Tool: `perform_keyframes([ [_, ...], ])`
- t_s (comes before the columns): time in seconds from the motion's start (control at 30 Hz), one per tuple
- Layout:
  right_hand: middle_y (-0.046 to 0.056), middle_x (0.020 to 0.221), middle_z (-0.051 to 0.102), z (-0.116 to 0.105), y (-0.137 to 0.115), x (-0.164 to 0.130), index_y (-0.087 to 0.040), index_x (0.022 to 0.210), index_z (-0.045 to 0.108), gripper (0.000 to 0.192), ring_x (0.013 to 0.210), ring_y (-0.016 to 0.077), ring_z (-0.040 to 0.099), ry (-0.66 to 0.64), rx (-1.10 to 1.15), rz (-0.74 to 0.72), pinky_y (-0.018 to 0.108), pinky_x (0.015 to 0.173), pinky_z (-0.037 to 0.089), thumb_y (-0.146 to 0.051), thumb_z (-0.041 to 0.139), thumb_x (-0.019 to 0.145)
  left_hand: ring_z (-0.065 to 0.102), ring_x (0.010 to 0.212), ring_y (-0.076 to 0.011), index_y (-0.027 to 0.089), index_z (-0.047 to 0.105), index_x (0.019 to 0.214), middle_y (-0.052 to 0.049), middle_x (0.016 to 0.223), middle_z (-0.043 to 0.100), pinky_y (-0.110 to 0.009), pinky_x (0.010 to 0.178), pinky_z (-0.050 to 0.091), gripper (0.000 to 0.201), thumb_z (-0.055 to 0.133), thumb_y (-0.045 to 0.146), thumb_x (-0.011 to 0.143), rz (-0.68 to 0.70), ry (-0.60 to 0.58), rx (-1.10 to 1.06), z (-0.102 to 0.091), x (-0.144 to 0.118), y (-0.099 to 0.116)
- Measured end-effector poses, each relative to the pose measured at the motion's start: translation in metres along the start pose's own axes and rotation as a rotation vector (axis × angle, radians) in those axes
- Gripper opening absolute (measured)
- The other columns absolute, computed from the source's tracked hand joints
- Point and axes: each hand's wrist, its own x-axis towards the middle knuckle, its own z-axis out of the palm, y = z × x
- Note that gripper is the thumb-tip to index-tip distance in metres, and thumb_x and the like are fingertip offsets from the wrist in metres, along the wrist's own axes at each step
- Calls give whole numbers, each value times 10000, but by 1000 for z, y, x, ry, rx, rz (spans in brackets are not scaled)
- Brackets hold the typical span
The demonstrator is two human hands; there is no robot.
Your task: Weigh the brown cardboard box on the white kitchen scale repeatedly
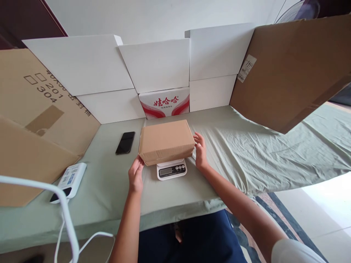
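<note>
A closed brown cardboard box [167, 137] rests on a small white kitchen scale [172, 171], covering most of its platform. The scale's display and several round buttons show in front of the box. My left hand [136, 173] is at the box's near left corner, its fingers curled against the side and partly hidden under the edge. At the right end, my right hand [201, 150] has its fingers spread, the fingertips at the box's side; whether they press on it I cannot tell.
A black phone [125, 143] lies left of the box. Farther left are a white power strip [70, 181] and a white curved stand [64, 204]. White cartons [156, 65] line the back. Large brown cartons flank both sides [290, 69] of the green cloth-covered table [109, 190].
</note>
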Motion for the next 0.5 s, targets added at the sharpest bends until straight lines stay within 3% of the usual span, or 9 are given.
perform_keyframes([
  [0.5,67,1471,518,0,-10,-3,-320,1427,481,602,1363,298,471,-139,-68,-25,512,1163,367,-671,434,940,530,1365,-373,144,655,1335,-198,1388,631,-487,1126,425,682,685,542,783,12,-17,-28,2,-1,4],
])
